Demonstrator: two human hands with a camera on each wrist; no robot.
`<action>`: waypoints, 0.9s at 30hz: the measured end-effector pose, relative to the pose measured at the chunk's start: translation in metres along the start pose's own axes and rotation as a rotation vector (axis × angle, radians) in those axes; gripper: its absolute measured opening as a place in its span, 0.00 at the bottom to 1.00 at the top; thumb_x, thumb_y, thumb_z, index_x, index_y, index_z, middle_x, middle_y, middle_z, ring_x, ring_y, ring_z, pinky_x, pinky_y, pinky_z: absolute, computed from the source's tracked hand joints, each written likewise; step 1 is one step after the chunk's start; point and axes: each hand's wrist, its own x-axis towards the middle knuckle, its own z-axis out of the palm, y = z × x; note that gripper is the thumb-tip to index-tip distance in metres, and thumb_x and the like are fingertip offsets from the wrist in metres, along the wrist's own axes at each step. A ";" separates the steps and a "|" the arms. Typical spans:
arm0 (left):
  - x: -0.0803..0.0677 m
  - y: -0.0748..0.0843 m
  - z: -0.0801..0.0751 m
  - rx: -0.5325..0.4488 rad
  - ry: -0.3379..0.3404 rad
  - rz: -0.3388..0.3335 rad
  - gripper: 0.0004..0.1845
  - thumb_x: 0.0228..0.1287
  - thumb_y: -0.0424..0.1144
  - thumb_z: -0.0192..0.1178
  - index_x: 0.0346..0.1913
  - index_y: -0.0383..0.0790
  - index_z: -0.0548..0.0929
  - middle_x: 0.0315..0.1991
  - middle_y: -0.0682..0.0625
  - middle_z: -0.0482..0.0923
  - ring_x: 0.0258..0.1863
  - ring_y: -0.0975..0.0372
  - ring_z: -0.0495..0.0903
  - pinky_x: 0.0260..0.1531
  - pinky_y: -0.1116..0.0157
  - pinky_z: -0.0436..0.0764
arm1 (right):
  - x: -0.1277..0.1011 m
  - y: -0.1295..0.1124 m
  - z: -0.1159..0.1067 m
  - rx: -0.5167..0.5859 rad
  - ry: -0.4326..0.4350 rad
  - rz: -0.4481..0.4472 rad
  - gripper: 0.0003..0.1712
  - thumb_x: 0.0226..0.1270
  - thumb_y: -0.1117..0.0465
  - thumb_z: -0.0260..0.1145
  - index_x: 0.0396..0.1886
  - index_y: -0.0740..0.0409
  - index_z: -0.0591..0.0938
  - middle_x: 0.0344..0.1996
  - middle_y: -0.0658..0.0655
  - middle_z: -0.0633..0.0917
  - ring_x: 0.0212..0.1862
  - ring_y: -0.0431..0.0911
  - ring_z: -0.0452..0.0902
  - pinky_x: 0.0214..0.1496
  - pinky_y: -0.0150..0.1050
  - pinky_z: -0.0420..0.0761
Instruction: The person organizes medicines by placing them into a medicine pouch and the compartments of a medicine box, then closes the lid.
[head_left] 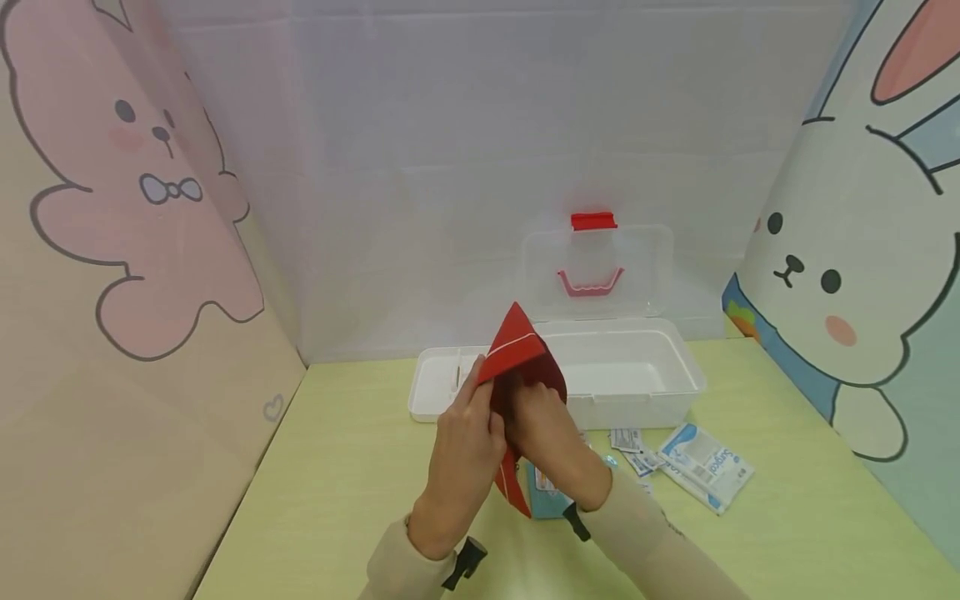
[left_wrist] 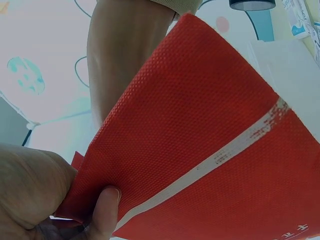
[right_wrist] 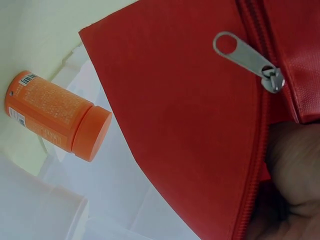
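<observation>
A red fabric pouch with a white stripe [head_left: 512, 350] is held up above the table, its mouth gaping toward me. My left hand [head_left: 467, 446] grips its left edge; in the left wrist view the thumb [left_wrist: 106, 210] presses on the red cloth. My right hand [head_left: 551, 425] reaches into the opening, with its fingers hidden inside. In the right wrist view that hand [right_wrist: 297, 175] passes the pouch's open zipper, near the metal zip pull [right_wrist: 245, 57]. What the hidden fingers touch cannot be seen.
Behind the pouch stands a white plastic box [head_left: 637, 408], its clear lid [head_left: 645, 267] raised, beside a white tray [head_left: 431, 396]. Surgical packets [head_left: 708, 462], small sachets [head_left: 626, 440] and a teal pack [head_left: 547, 504] lie nearby. An orange bottle [right_wrist: 55, 115] appears in the right wrist view.
</observation>
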 end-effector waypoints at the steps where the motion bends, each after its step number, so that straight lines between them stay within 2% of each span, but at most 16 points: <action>1: 0.000 0.000 0.000 -0.001 -0.002 -0.003 0.24 0.57 0.24 0.61 0.60 0.30 0.78 0.66 0.36 0.73 0.55 0.45 0.82 0.49 0.55 0.83 | 0.000 0.000 0.000 0.005 -0.009 0.006 0.18 0.58 0.62 0.73 0.44 0.63 0.76 0.22 0.55 0.82 0.25 0.48 0.82 0.35 0.44 0.87; 9: -0.002 -0.005 -0.001 -0.030 -0.016 -0.024 0.25 0.56 0.23 0.61 0.60 0.30 0.77 0.66 0.36 0.72 0.55 0.44 0.82 0.48 0.55 0.83 | 0.000 -0.004 -0.006 -0.019 -0.004 0.007 0.14 0.60 0.60 0.71 0.41 0.60 0.78 0.20 0.55 0.83 0.22 0.47 0.81 0.31 0.44 0.87; 15: -0.001 -0.009 -0.004 -0.049 0.008 0.000 0.25 0.55 0.22 0.61 0.59 0.30 0.78 0.64 0.37 0.74 0.51 0.46 0.84 0.46 0.56 0.85 | 0.000 -0.012 -0.023 0.040 0.014 0.004 0.15 0.59 0.60 0.72 0.42 0.59 0.77 0.27 0.57 0.85 0.24 0.47 0.80 0.32 0.44 0.87; 20: 0.000 -0.011 -0.007 -0.069 -0.005 -0.017 0.26 0.55 0.22 0.62 0.60 0.31 0.77 0.65 0.39 0.73 0.46 0.49 0.85 0.44 0.58 0.85 | -0.002 -0.016 -0.040 0.062 0.063 -0.016 0.16 0.57 0.60 0.74 0.42 0.58 0.78 0.28 0.56 0.87 0.26 0.47 0.81 0.33 0.41 0.87; 27: -0.001 -0.017 -0.010 -0.045 -0.005 -0.032 0.25 0.56 0.23 0.64 0.59 0.32 0.78 0.63 0.40 0.74 0.46 0.50 0.85 0.42 0.57 0.86 | -0.006 -0.014 -0.061 0.082 0.155 -0.091 0.19 0.56 0.60 0.75 0.47 0.57 0.82 0.33 0.53 0.90 0.30 0.43 0.85 0.35 0.36 0.86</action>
